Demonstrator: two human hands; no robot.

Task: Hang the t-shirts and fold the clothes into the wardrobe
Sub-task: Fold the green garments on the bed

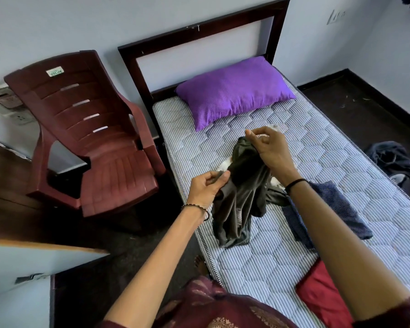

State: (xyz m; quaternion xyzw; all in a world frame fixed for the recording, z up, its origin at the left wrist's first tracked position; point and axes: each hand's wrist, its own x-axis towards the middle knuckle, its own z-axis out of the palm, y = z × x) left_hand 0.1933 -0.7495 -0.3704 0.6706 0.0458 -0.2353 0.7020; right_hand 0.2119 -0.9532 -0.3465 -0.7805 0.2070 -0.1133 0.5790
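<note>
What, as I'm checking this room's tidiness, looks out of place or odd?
A dark garment lies crumpled on the floor right of the mattress, apart from the blue garment lying on it and the olive garment held by the left hand and right hand.

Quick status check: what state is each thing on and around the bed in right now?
Dark garment: held up, bunched, lower end draped on the mattress.
Left hand: grips its side.
Right hand: pinches its top.
Blue garment: unfolded, lying on the mattress.
Red cloth: lying at the near edge.
Pillow: flat by the headboard.
Chair: upright beside the mattress.
Dark pile: heaped on the floor.
</note>
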